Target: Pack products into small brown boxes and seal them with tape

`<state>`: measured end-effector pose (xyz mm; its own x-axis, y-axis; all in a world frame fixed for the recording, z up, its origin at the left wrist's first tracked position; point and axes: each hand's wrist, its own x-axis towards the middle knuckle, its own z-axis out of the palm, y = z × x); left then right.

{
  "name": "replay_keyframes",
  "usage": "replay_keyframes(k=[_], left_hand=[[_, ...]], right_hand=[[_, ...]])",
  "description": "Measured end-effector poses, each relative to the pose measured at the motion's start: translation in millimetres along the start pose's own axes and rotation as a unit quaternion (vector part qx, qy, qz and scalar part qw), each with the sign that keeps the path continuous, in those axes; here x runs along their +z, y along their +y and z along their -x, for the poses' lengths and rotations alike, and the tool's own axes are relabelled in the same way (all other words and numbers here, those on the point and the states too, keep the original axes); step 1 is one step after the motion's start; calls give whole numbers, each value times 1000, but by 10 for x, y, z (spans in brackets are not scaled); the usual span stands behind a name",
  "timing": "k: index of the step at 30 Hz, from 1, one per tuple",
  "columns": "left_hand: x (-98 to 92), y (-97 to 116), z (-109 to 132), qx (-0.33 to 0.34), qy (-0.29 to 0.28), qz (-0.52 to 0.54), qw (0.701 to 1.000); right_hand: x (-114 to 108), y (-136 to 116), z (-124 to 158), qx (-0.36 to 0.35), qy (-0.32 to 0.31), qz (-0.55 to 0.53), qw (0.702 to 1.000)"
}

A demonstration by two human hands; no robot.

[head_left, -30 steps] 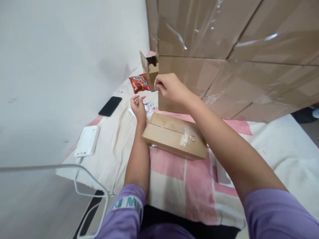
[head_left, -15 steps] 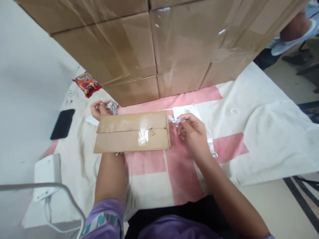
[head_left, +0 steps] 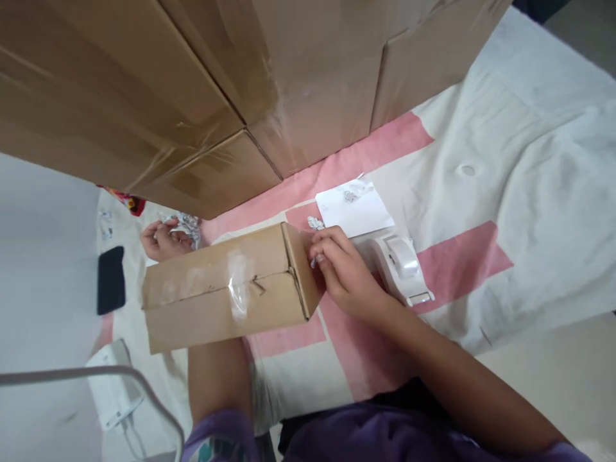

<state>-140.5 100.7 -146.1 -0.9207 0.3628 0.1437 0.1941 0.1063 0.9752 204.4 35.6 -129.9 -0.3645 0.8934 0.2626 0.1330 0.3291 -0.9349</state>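
A closed cardboard box [head_left: 192, 289] with a strip of clear tape lies over my left forearm, tilted. My left hand [head_left: 164, 240] shows beyond its far left edge, fingers curled next to crumpled foil [head_left: 185, 228]; whether it grips anything is unclear. My right hand [head_left: 339, 266] is beside the box's right end, its fingertips pinched on a small silvery scrap [head_left: 315, 261]. Another foil scrap [head_left: 316, 222] rests on the cloth just beyond those fingers. Behind it lies a white paper [head_left: 359, 208] with a bit of foil on top.
Large taped cardboard boxes [head_left: 308, 83] stand at the back. A white tape dispenser [head_left: 402, 266] sits right of my right hand. At the left are a black phone [head_left: 111, 280], a red packet [head_left: 129, 202], a white device [head_left: 113, 385] and a grey cable [head_left: 144, 385].
The view has shifted and come closer. The small box has turned, showing its right end. My right hand has moved to that end, and a foil scrap now lies on the cloth.
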Motion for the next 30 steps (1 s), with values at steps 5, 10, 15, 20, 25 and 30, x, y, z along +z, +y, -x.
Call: replay_keyframes(k=[5, 10, 15, 20, 25, 30], left_hand=[[-1, -30, -9, 16, 3, -6, 1000], [-29, -112, -69, 36, -6, -7, 999], [-30, -143, -100, 40, 1, -6, 999], [7, -147, -108, 26, 16, 1, 1000], [48, -152, -134, 4, 43, 7, 999], [43, -153, -150, -4, 41, 15, 999]], right_hand=[[2, -28, -7, -14, -5, 20, 1000], [-37, -44, -23, -11, -10, 45, 999], [-35, -22, -8, -4, -24, 94, 995], [-23, -12, 5, -12, -35, 119, 992], [-47, -19, -14, -31, -25, 87, 995], [-57, -25, -18, -27, -26, 70, 997]])
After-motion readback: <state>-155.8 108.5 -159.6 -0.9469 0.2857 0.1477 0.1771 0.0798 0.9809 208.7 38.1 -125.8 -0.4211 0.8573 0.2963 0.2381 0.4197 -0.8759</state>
